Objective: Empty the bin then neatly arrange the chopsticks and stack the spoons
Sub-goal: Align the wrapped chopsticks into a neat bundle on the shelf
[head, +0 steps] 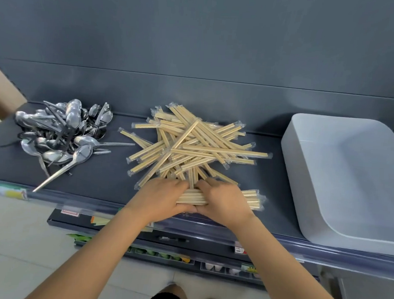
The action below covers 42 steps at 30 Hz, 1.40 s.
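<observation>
Chopsticks (191, 146) still mostly a heap mid-shelf; left hand (162, 197) and right hand (222, 201) fingers curled round an aligned bundle (191, 196) at the front edge. Next: feed in more. Spoons (62, 130) untouched, far left.

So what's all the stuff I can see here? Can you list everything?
Chopsticks pile: too many to count, pale wood in clear wrappers, a crisscross heap at the middle of the shelf.
Chopsticks bundle: one small bunch, pale wood, lined up side by side at the shelf's front edge under the hands.
Spoons: too many to count, shiny silver, a jumbled heap at the left of the shelf, not stacked.
Bin: one, white, upside down at the right of the shelf.
Shelf: one, dark grey, holding everything.
Lower shelves: dark, with small goods too blurry to name.
Left hand: one, pressing on the bundle.
Right hand: one, pressing on the bundle beside the left.
</observation>
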Available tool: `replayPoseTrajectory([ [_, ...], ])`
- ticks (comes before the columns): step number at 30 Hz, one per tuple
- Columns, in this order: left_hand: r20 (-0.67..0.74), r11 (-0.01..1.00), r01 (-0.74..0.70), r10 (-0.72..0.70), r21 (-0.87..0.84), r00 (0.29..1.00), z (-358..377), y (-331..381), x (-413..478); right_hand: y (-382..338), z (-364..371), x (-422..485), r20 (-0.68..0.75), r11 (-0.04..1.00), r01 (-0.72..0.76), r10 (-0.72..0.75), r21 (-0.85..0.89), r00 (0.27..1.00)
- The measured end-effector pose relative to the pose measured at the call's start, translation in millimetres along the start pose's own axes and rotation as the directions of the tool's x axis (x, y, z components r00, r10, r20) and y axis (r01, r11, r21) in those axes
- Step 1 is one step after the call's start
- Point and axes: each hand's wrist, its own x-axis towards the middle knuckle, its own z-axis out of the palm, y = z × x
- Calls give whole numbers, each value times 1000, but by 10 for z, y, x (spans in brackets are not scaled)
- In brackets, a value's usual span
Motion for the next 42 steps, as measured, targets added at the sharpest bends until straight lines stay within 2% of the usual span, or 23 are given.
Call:
replayPoseTrajectory([
  [4,-36,999,-17,18,32,999,114,-99,92,149,-242,39,156,995,-82,71,63,985],
  [6,-110,999,-28,31,30,993,204,-148,90,205,-394,20,94,975,-138,123,175,988],
  [8,-195,999,-33,40,39,980,258,-168,87,307,-511,55,-10,934,-246,257,260,966],
  [10,-229,1000,-30,30,1,973,289,-184,74,425,-572,186,-67,915,-345,366,210,928],
  [12,-231,998,-29,15,-56,973,303,-203,72,502,-584,382,-48,912,-394,401,114,915],
  [17,-236,999,-19,7,-50,972,318,-202,49,410,-386,768,260,954,-292,298,-61,918],
  [20,-213,995,-63,45,-79,976,307,-212,18,361,-309,832,270,945,-260,308,-200,912],
  [25,-150,994,-35,19,-106,988,221,-217,38,356,-277,799,298,896,-152,292,-416,909],
  [31,-199,995,8,-27,-96,980,173,-452,56,358,-311,747,283,890,-155,295,-430,913],
  [35,-210,999,34,-38,-20,977,114,-616,22,311,-287,717,278,897,-139,273,-419,921],
  [39,-179,998,49,-41,40,983,68,-740,-19,304,-261,744,249,916,-228,318,-330,915],
  [42,-169,998,66,-62,18,984,65,-741,-69,307,-258,755,205,915,-228,307,-334,929],
])
